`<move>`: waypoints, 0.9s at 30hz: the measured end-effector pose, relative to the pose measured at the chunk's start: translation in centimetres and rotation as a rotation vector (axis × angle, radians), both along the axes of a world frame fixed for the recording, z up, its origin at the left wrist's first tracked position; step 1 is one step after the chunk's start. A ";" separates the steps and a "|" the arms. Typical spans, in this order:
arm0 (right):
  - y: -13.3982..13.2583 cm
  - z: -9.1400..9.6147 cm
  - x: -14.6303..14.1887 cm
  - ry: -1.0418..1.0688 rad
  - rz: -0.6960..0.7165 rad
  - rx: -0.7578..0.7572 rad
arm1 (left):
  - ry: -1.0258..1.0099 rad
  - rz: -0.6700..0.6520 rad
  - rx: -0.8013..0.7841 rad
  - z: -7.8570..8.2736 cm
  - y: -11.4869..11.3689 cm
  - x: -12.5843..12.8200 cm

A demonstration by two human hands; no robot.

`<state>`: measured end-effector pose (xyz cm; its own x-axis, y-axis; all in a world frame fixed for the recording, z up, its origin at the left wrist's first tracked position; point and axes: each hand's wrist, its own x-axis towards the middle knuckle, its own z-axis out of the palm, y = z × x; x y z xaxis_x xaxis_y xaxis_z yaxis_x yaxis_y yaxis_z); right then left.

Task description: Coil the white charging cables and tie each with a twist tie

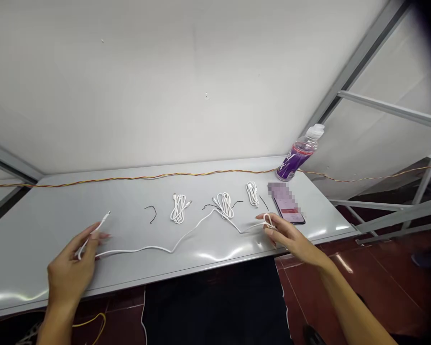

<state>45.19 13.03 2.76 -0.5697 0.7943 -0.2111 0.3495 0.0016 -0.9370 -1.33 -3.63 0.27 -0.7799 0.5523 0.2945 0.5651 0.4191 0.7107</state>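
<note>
My left hand [71,268] grips a long white charging cable [140,248] near its plug end, and the plug [104,220] points up and away. The cable runs across the grey tabletop [43,230] to my right hand [285,235], whose fingers hold a small loop of it. Just beyond those fingers lies a smartphone [290,212], partly blurred out. Several coiled white cables [178,209] lie further along the table, and another coil [224,205] sits under the stretched cable's path. Short thin black wires [150,214] lie among them.
A purple-labelled plastic bottle [296,153] stands at the table's far edge, beside a twisted red-and-yellow wire [147,176] running along it. Behind rises a white wall panel [165,81] with grey metal frame bars [359,62]. A red tiled floor [362,282] lies below the table.
</note>
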 end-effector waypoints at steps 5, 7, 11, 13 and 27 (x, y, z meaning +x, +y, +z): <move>0.1 -1.1 -2.3 0.182 -0.183 0.013 | -0.118 -0.010 0.045 -0.1 -0.4 0.5; -0.1 -1.1 -3.0 0.256 -0.223 0.041 | -0.145 -0.026 0.080 -0.1 -0.3 0.6; -0.1 -0.1 -3.2 0.299 -0.210 0.073 | -0.181 -0.035 0.125 -0.3 -0.2 0.5; 0.0 0.5 -3.1 0.242 -0.177 0.058 | -0.176 -0.031 0.123 -0.4 -0.2 0.5; -3.0 -1.7 -9.8 -0.613 0.129 0.858 | -0.123 -0.060 0.054 -0.6 -0.2 0.5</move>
